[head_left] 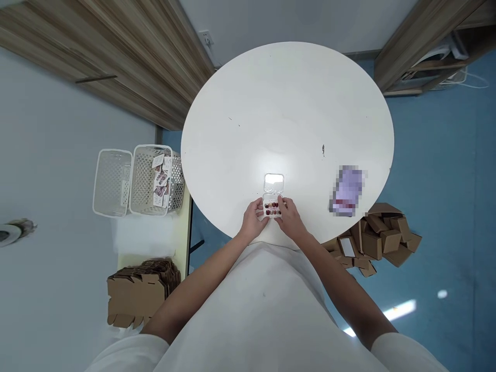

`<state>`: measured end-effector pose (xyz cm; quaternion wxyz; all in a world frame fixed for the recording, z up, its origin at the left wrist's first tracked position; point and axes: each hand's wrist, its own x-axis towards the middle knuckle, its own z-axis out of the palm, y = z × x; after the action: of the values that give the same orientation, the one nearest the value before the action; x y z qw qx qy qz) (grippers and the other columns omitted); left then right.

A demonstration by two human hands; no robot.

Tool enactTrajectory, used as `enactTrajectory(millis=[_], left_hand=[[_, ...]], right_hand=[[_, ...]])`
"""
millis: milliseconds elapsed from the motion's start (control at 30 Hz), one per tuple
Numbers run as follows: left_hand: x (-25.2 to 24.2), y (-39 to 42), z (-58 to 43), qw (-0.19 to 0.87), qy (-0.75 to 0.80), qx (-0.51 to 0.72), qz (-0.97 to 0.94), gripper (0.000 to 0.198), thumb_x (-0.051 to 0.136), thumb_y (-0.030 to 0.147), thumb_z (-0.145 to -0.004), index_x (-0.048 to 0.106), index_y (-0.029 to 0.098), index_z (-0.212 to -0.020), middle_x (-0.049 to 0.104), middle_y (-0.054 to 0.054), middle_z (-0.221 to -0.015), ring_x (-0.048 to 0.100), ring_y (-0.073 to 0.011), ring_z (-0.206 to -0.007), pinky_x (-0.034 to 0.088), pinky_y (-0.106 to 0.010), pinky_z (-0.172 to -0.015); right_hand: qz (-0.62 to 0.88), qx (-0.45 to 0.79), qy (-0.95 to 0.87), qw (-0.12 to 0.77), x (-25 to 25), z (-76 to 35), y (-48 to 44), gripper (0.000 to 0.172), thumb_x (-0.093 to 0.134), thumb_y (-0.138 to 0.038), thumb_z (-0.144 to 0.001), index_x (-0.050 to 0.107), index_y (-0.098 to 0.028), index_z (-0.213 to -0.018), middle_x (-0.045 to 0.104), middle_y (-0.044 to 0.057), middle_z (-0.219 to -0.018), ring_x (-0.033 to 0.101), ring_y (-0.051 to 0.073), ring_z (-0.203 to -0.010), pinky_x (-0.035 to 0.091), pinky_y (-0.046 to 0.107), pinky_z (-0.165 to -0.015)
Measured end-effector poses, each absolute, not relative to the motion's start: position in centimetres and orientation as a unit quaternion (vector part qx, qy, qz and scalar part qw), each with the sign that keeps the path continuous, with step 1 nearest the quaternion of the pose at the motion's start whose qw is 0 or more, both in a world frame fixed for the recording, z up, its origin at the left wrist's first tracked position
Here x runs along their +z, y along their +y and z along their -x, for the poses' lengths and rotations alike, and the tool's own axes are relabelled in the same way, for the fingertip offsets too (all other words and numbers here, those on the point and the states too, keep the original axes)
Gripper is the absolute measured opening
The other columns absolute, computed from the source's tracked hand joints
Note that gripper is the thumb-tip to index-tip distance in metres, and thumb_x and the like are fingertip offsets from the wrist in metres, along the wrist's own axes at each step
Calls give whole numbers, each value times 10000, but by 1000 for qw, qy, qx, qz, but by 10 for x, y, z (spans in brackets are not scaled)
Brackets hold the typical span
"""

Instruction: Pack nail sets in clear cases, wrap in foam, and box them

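Left hand and right hand both pinch open nail case near table edge; lid raised; any tilt could spill press-on nails off table.

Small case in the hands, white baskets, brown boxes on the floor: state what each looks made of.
Small case: probably clear, glossy plastic; its open lid glares and dark red pieces show through. White baskets: likely moulded plastic, matt, with a grid of holes in the walls. Brown boxes: cardboard, matt, with folded flaps visible.
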<state>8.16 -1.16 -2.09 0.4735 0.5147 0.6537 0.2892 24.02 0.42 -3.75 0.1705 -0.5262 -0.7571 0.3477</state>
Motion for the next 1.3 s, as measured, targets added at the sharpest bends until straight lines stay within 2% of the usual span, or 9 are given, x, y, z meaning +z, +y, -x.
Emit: enactTrajectory(millis=[133, 300, 467, 633, 767, 900, 1000, 1167, 1300], left_hand=[[-22, -3, -77, 432, 638, 213, -601, 656, 625, 123, -670, 356, 245, -1256, 448, -74, -1138, 489, -185, -1006, 471, -368, -839], [-23, 10, -69, 389, 625, 121, -666, 687, 677, 201, -656, 358, 248, -1262, 421, -80, -1174, 394, -254, -1106, 362, -435, -938], [-27, 16, -69, 387, 631, 89, -667, 665, 672, 195, -658, 373, 240, -1250, 423, -81, -1126, 394, -258, -1067, 368, -419, -911], [-29, 15, -73, 395, 636, 98, -656, 632, 650, 181, -678, 371, 239, -1242, 408, -77, -1120, 393, -244, -1082, 362, -404, -923], [-26, 12, -73, 403, 643, 120, -640, 640, 642, 193, -688, 347, 234, -1254, 411, -80, -1137, 404, -235, -1085, 367, -404, -924], [-23, 4, -74, 429, 685, 140, -572, 644, 638, 230, -693, 334, 213, -1260, 446, -87, -1109, 467, -200, -983, 435, -359, -820], [-25, -1, -77, 456, 716, 149, -507, 605, 633, 247, -696, 371, 200, -1239, 487, -74, -1037, 491, -164, -889, 452, -314, -751], [-32, -1, -77, 496, 721, 186, -446, 506, 632, 292, -691, 455, 191, -1154, 514, -25, -866, 495, -119, -751, 439, -265, -672], [-28, 0, -68, 513, 715, 208, -426, 441, 637, 336, -677, 480, 179, -1058, 495, 17, -746, 476, -96, -645, 423, -247, -618]], right_hand=[[539, 354, -748, 155, -39, -243, 11, 720, 609, -187, -707, 248, -189, -1329, 429, 131, -1090, 444, 278, -997, 449, 437, -818], [545, 353, -747, 142, -40, -244, 19, 686, 666, -274, -674, 340, -214, -1275, 438, 125, -1091, 460, 283, -979, 444, 446, -805], [550, 358, -741, 144, -43, -243, 23, 699, 689, -274, -653, 350, -219, -1262, 419, 125, -1144, 456, 279, -1019, 439, 432, -826], [541, 358, -747, 147, -46, -244, 25, 681, 660, -246, -684, 334, -227, -1282, 423, 124, -1158, 455, 279, -1034, 439, 432, -827], [537, 358, -749, 149, -49, -246, 23, 739, 659, -229, -683, 283, -197, -1318, 423, 138, -1160, 440, 286, -1055, 426, 435, -852], [543, 377, -734, 157, -48, -246, 20, 813, 651, -243, -685, 191, -215, -1355, 409, 133, -1176, 428, 287, -1073, 411, 448, -876], [559, 405, -706, 160, -45, -244, 17, 809, 627, -221, -688, 175, -213, -1358, 391, 127, -1182, 413, 277, -1094, 417, 436, -881], [594, 474, -628, 169, -38, -236, 14, 650, 516, -153, -715, 277, -228, -1316, 400, 100, -1133, 485, 215, -1001, 473, 375, -815], [601, 505, -581, 215, -29, -228, 5, 581, 501, -142, -707, 353, -240, -1260, 421, 76, -1091, 529, 169, -906, 482, 355, -803]])
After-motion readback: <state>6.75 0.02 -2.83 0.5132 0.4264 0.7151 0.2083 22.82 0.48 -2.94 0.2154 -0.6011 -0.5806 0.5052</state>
